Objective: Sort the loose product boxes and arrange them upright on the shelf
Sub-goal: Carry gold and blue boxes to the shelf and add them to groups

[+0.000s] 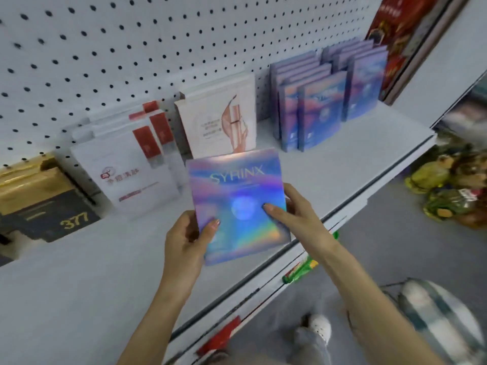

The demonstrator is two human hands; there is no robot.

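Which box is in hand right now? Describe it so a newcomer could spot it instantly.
Start at the white shelf below the pegboard, near its front edge. There the left hand and right hand hold one flat box between them. Unlike the white boxes behind it, it is rainbow-holographic and reads SYRINX; unlike the purple boxes at the right, it is off the shelf.

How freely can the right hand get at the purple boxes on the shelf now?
Probably yes, but not at once: the right hand and the left hand both grip the SYRINX box. Nothing stands on the shelf between it and the purple boxes.
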